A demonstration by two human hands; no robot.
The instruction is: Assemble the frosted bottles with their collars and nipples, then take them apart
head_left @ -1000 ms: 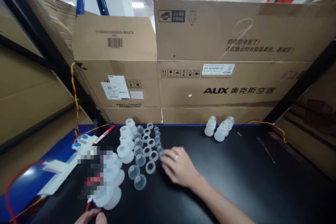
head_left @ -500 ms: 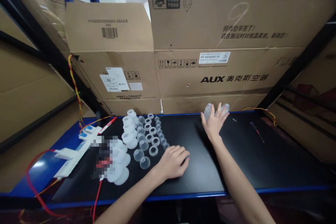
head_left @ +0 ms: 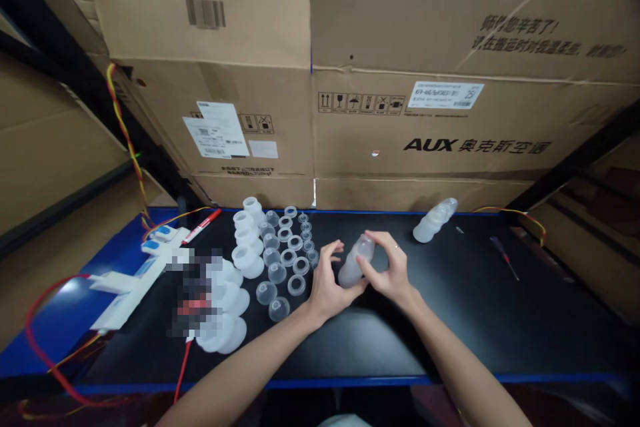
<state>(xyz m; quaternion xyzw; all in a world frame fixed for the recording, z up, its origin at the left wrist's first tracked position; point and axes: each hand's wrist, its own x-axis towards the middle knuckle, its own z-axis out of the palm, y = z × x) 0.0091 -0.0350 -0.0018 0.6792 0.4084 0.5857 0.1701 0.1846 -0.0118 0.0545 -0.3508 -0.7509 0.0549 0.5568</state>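
A frosted, clear-topped small plastic bottle (head_left: 351,271) is tilted between my hands over the middle of the table. My right hand (head_left: 393,270) pinches its upper part between thumb and fingers. On the other side, my left hand (head_left: 330,287) is cupped with fingers apart, its thumb by the bottle's base; contact there is hard to tell. Left of it lie rows of parts: small clear nipple-like pieces (head_left: 307,235), translucent rings (head_left: 301,266), clear domed caps (head_left: 279,309) and white wide-necked bottle bodies (head_left: 249,260).
Several similar capped bottles (head_left: 425,228) stand in a row at the back right. A screwdriver (head_left: 505,257) lies farther right. At the left are a white power strip (head_left: 145,290), a red marker (head_left: 201,227) and a red cable (head_left: 35,340). Cardboard (head_left: 360,127) walls the back.
My right hand has come from the back right to the middle with the bottle. My left hand has turned and opened beside it. The view has tilted down.
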